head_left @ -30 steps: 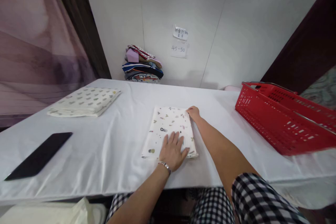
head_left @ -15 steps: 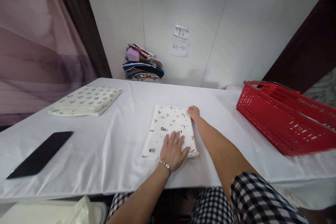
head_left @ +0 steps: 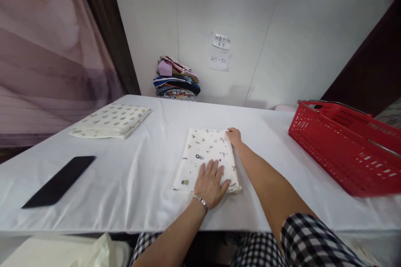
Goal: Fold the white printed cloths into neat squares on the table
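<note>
A folded white cloth [head_left: 206, 146] with small plant-like prints lies on the white-covered table in front of me. My left hand [head_left: 211, 183] rests flat on its near part, fingers spread. At the far right corner, my right hand [head_left: 234, 136] pinches the cloth's edge with its fingers curled; the fingertips are partly hidden. To the left lies a second folded white cloth [head_left: 114, 119] with grey-green prints.
A dark flat panel [head_left: 59, 181] lies on the table [head_left: 140, 200] at left. A red plastic basket [head_left: 338, 146] stands at right. Several folded fabrics [head_left: 177, 79] are stacked against the back wall. Below the table's near edge is a white container [head_left: 40, 254].
The whole view has shifted slightly, so things appear a little further right and lower. Both hands stay in the same places on the folded cloth.
</note>
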`<action>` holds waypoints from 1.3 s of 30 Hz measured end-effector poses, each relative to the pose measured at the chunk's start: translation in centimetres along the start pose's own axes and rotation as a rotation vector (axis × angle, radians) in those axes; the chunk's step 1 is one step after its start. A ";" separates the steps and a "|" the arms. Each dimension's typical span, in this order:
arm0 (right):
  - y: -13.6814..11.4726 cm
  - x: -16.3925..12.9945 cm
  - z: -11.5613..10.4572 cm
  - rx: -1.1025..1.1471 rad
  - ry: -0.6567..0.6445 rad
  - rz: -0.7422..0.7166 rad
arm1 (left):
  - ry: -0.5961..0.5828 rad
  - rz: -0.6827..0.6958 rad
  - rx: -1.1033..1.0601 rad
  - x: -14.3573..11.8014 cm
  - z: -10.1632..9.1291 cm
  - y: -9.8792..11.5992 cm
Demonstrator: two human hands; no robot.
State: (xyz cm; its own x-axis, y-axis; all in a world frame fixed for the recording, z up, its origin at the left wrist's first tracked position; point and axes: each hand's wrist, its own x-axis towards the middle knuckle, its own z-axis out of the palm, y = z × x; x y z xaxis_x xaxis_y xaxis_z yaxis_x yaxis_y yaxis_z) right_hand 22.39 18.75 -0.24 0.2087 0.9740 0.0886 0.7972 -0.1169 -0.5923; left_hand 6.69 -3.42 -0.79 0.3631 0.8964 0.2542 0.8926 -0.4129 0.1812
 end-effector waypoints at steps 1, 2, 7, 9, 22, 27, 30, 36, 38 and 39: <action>0.0 0.0 0.0 -0.013 -0.001 -0.002 | 0.002 0.002 0.000 0.0 0.0 0.0; 0.0 0.0 0.0 -0.028 -0.005 -0.005 | 0.003 0.002 0.001 0.0 0.0 0.0; -0.8 -0.2 -0.9 -0.123 -0.047 -0.043 | -0.006 -0.001 -0.002 0.0 0.0 0.0; -1.8 -0.9 -1.1 -0.151 -0.046 -0.099 | -0.007 0.000 -0.006 0.0 0.0 0.0; -6.5 -4.5 2.1 -0.353 -0.484 -0.602 | -0.016 -0.010 -0.023 0.0 -0.2 0.1; -8.2 -5.0 3.4 -0.324 -0.485 -0.666 | -0.032 -0.023 -0.049 0.1 -0.3 0.2; -8.8 -5.3 4.3 -0.332 -0.503 -0.698 | -0.043 -0.031 -0.047 0.2 -0.4 0.3; -9.0 -5.3 4.4 -0.344 -0.481 -0.690 | -0.047 -0.033 -0.040 0.5 -0.5 0.3; -9.1 -5.5 4.2 -0.346 -0.476 -0.686 | -0.054 -0.027 -0.036 0.6 -0.5 0.3; -9.0 -5.6 4.0 -0.349 -0.476 -0.687 | -0.056 -0.025 -0.032 0.6 -0.5 0.3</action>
State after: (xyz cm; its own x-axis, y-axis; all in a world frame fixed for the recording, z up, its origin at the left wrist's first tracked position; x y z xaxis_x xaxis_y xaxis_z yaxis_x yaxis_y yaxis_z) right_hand 11.75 15.18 1.38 -0.5711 0.8192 -0.0535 0.8022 0.5430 -0.2481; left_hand 7.04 -3.07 -0.09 0.3562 0.9136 0.1962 0.8927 -0.3947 0.2176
